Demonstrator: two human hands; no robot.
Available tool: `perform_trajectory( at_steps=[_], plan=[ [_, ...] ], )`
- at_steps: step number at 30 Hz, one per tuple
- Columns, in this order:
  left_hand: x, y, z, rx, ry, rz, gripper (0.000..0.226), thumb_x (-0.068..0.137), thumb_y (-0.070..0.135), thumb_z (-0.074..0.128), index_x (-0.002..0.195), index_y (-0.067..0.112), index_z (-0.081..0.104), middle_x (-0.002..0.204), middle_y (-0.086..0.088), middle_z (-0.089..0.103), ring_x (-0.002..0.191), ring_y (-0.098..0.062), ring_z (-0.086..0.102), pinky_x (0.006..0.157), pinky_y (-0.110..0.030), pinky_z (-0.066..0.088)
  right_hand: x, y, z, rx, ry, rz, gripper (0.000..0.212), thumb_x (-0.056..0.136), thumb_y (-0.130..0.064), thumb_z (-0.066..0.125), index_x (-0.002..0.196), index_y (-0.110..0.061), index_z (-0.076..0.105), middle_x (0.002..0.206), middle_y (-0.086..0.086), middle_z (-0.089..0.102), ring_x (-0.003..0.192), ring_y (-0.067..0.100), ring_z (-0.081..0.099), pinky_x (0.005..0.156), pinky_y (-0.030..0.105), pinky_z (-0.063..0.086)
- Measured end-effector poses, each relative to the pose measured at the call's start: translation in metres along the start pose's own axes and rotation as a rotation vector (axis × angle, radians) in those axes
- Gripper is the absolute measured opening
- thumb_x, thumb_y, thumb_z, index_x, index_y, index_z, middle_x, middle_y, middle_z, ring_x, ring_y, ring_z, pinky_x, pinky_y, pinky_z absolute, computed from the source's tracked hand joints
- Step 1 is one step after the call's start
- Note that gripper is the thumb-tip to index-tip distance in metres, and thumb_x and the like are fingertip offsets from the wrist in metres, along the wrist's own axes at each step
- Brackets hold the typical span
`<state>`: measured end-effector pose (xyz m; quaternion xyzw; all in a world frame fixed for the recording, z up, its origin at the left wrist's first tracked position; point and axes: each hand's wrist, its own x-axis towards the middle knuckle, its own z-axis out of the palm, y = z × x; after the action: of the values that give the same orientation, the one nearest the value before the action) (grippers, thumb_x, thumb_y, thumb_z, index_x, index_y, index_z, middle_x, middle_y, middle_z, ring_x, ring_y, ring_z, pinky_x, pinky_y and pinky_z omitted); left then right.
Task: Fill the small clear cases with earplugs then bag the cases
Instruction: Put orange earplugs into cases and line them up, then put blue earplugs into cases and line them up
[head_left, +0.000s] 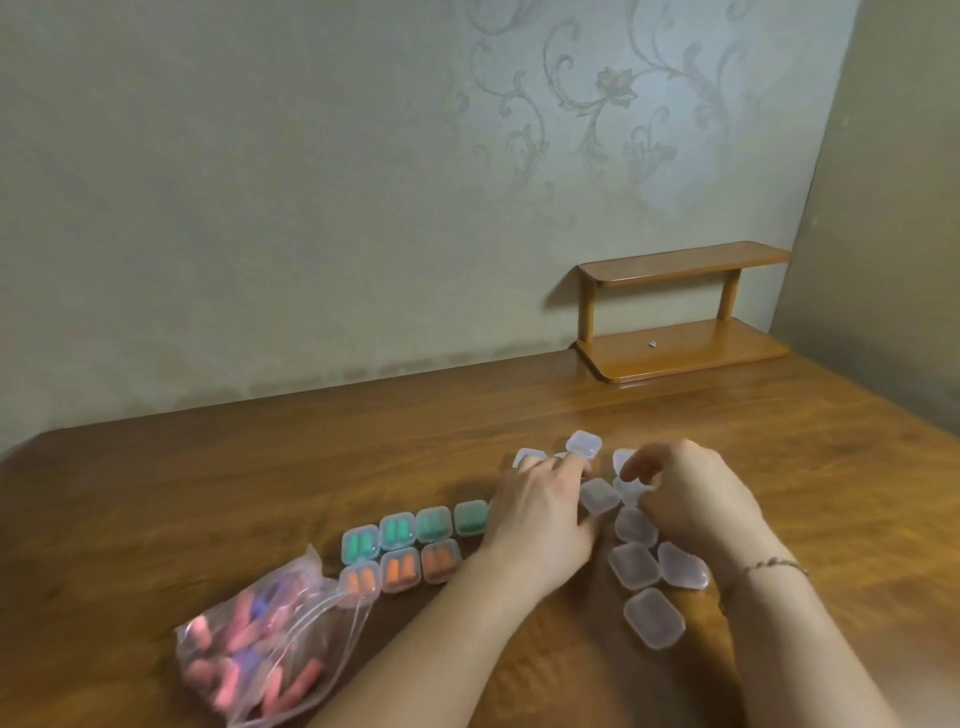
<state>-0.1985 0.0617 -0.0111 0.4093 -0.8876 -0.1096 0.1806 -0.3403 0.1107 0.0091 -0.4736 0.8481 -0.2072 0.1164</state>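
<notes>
At my far left the clear bag (260, 654) lies open-mouthed on the bench (156, 493), holding loose pink earplugs and a few blue ones. Just beside its mouth sit two rows of filled cases: the green-filled cases (397, 531) behind, the orange-filled cases (400, 571) in front, the nearest orange one touching the bag's edge.

My left hand (545, 512) reaches forward, palm down, fingers stretched and loosely spread over the far empties. Its fingertips seem to touch a case there, but I cannot tell whether they grip it. Part of the green row is hidden under it.

Right of that, the empty clear cases (634, 566) are scattered close together. My right hand (680, 493) hovers over their far end with wrist bent and fingers curled down toward a case. Whether it has pinched one is hidden from me. A thin bracelet (769, 566) circles that wrist.

The risk I see: both hands crowd the same small cluster, and the cases look light and slick, so a careless sweep could scatter them or knock the neat filled rows. My forearm also lies near the bag and could nudge earplugs out.
</notes>
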Motion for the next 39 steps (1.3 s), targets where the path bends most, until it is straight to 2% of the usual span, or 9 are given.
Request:
perform_trajectory(
  at_steps=[8,10,13,17,21,26,30,34,39],
  plan=[
    [0.011,0.000,0.009,-0.079,0.033,0.039,0.043,0.091,0.020,0.067,0.130,0.028,0.052,0.123,0.002,0.063,0.116,-0.018,0.056,0.092,-0.030,0.050,0.007,0.005,0.010,0.082,0.079,-0.074,0.017,0.092,-0.030,0.055,0.098,-0.031,0.071,0.096,-0.005,0.070,0.079,0.012,0.063,0.070,0.033,0.058],
    [0.007,-0.003,0.004,-0.191,0.061,0.065,0.052,0.091,0.012,0.067,0.135,0.031,0.046,0.129,0.004,0.062,0.120,-0.014,0.057,0.089,-0.015,0.046,0.004,-0.001,0.009,0.192,0.085,-0.145,0.017,0.093,-0.038,0.057,0.101,-0.029,0.069,0.094,-0.006,0.069,0.078,0.007,0.061,0.062,0.023,0.051],
    [-0.009,-0.009,-0.012,-0.305,0.177,0.077,0.060,0.088,0.013,0.072,0.138,0.032,0.045,0.134,0.010,0.061,0.124,-0.007,0.055,0.079,0.006,0.034,-0.008,-0.016,0.003,0.435,0.025,-0.245,0.012,0.092,-0.029,0.064,0.100,-0.023,0.070,0.086,-0.004,0.069,0.070,0.003,0.059,0.055,0.013,0.040],
    [-0.039,-0.024,-0.035,-0.467,0.475,0.137,0.040,0.086,0.024,0.074,0.125,0.026,0.061,0.118,0.014,0.068,0.111,-0.001,0.063,0.088,-0.015,0.054,-0.036,-0.045,-0.005,1.145,-0.097,-0.212,0.015,0.085,-0.022,0.070,0.089,-0.007,0.074,0.067,0.008,0.069,0.053,0.013,0.058,0.047,0.022,0.045],
    [-0.080,-0.038,-0.063,-0.667,0.523,0.112,0.036,0.088,0.038,0.069,0.122,0.028,0.065,0.112,0.016,0.071,0.108,-0.009,0.067,0.082,-0.031,0.059,-0.069,-0.078,0.010,1.483,-0.313,-0.243,0.029,0.081,-0.024,0.068,0.089,0.004,0.070,0.061,0.012,0.060,0.051,0.015,0.054,0.046,0.023,0.043],
    [-0.116,-0.061,-0.090,-1.049,0.394,0.056,0.038,0.085,0.026,0.070,0.121,0.018,0.065,0.109,-0.004,0.073,0.103,-0.021,0.070,0.073,-0.022,0.057,-0.092,-0.101,0.034,1.365,-0.266,-0.504,0.021,0.085,-0.030,0.069,0.092,-0.012,0.076,0.064,0.012,0.067,0.055,0.022,0.059,0.051,0.027,0.047],
    [-0.134,-0.083,-0.104,-1.357,0.321,-0.004,0.031,0.081,0.018,0.073,0.112,0.017,0.070,0.110,-0.014,0.072,0.104,-0.028,0.070,0.080,-0.030,0.057,-0.102,-0.113,0.045,0.924,0.083,-0.825,0.024,0.082,-0.042,0.072,0.103,-0.031,0.072,0.090,-0.011,0.072,0.074,0.011,0.066,0.059,0.017,0.050],
    [-0.145,-0.102,-0.114,-1.602,0.281,-0.058,0.046,0.071,0.031,0.086,0.107,0.006,0.071,0.102,-0.024,0.071,0.088,-0.029,0.071,0.074,-0.032,0.057,-0.103,-0.134,0.049,0.622,0.281,-1.012,0.024,0.082,-0.043,0.071,0.100,-0.028,0.070,0.082,-0.020,0.062,0.073,0.003,0.060,0.059,0.009,0.043],
    [-0.149,-0.116,-0.112,-1.719,0.326,-0.064,0.045,0.078,0.032,0.082,0.105,-0.001,0.069,0.097,-0.025,0.070,0.087,-0.030,0.070,0.077,-0.033,0.057,-0.102,-0.155,0.058,0.610,0.345,-1.096,0.018,0.083,-0.036,0.071,0.092,-0.020,0.073,0.088,-0.015,0.065,0.075,0.002,0.060,0.065,0.008,0.042]
  ],
)
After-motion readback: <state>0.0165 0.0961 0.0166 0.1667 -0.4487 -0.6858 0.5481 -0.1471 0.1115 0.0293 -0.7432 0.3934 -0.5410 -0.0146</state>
